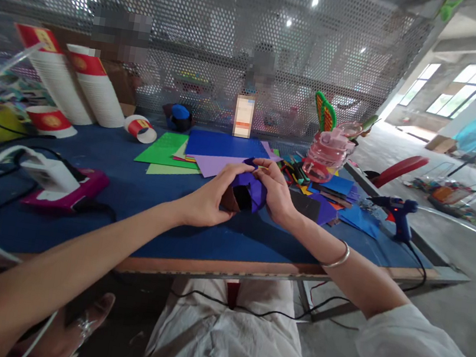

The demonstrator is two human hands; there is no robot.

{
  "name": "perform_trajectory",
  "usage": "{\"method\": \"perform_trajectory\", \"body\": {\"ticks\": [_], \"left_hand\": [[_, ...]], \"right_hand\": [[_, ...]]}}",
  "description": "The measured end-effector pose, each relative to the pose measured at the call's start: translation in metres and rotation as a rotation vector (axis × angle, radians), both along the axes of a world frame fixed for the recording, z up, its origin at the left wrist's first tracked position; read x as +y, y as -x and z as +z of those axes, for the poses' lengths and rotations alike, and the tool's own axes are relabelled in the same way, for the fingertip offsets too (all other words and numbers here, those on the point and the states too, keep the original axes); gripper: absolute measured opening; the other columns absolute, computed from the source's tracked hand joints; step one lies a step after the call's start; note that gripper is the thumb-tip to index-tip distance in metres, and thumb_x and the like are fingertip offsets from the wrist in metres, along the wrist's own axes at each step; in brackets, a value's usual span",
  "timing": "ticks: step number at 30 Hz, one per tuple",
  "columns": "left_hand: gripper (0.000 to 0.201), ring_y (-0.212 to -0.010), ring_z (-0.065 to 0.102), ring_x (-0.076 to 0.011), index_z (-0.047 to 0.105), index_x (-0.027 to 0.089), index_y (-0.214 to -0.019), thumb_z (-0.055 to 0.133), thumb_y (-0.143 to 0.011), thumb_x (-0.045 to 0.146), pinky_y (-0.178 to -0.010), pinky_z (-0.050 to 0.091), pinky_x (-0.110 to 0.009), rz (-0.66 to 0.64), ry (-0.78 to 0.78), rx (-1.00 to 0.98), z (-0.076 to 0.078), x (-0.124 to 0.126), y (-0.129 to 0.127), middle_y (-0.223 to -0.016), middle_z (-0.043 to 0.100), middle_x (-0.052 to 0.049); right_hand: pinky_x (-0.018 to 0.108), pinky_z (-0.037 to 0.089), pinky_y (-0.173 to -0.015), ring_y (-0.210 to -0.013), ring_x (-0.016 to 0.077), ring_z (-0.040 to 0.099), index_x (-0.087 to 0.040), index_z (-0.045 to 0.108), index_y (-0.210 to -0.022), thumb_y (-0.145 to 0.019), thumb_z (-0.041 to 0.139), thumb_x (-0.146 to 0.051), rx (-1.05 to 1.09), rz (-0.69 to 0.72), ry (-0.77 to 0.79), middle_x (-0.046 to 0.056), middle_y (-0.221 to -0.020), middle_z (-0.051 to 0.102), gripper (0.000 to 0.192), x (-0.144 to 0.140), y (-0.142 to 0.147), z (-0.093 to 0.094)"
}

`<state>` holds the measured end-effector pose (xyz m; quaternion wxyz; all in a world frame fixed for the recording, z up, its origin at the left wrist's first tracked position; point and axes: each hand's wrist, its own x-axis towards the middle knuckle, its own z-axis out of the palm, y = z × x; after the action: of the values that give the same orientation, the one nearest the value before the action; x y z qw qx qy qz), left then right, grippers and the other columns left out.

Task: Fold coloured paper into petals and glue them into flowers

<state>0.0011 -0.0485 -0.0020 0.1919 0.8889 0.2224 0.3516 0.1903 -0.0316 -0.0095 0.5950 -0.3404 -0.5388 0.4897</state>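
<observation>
Over the middle of the blue tabletop, both hands are on a small craft piece of folded purple paper around a dark, hollow, brownish body. My left hand wraps its left side, the thumb low and the fingers over the top. My right hand pinches the purple paper at the upper right with thumb and index finger. What the body is made of I cannot make out. Just behind the hands lie sheets of blue card, lilac card and green card.
Stacked paper cups lean at the back left, near a tipped cup. A power strip with cables lies left. Rightward are a pink bottle, paper scraps and a glue gun. Perforated metal mesh rises behind.
</observation>
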Motion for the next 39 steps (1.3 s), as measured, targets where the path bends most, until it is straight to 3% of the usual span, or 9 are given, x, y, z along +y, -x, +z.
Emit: {"method": "perform_trajectory", "body": {"ticks": [4,25,39], "left_hand": [[0.093,-0.148,0.040,-0.0339,0.033,0.027,-0.153,0.067,-0.070,0.003,-0.126,0.033,-0.054,-0.020,-0.082,0.003,-0.0009,0.0002,-0.0023,-0.153,0.043,-0.013],[0.097,-0.149,0.037,-0.0355,0.029,0.026,-0.155,0.069,-0.070,0.003,-0.127,0.030,-0.056,-0.021,-0.059,0.031,-0.0064,-0.0022,-0.0045,-0.155,0.039,-0.015],[0.097,-0.150,0.036,-0.0359,0.028,0.028,-0.155,0.069,-0.070,0.004,-0.127,0.029,-0.058,-0.054,-0.036,0.044,-0.0050,-0.0031,-0.0029,-0.153,0.041,-0.015]], "right_hand": [[0.025,0.041,-0.065,-0.071,0.0118,0.053,-0.024,0.058,-0.103,-0.081,0.060,-0.024,-0.009,-0.019,0.006,-0.006,-0.075,0.058,0.022,0.0009,0.0006,-0.0014],[0.024,0.038,-0.062,-0.067,0.0121,0.049,-0.024,0.058,-0.102,-0.085,0.053,-0.019,-0.050,-0.038,0.044,-0.005,-0.073,0.051,0.018,-0.0053,0.0036,0.0020],[0.026,0.042,-0.065,-0.071,0.0135,0.049,-0.026,0.054,-0.107,-0.085,0.057,-0.026,-0.081,-0.065,0.007,-0.004,-0.078,0.052,0.022,-0.0074,0.0028,-0.0017]]}}
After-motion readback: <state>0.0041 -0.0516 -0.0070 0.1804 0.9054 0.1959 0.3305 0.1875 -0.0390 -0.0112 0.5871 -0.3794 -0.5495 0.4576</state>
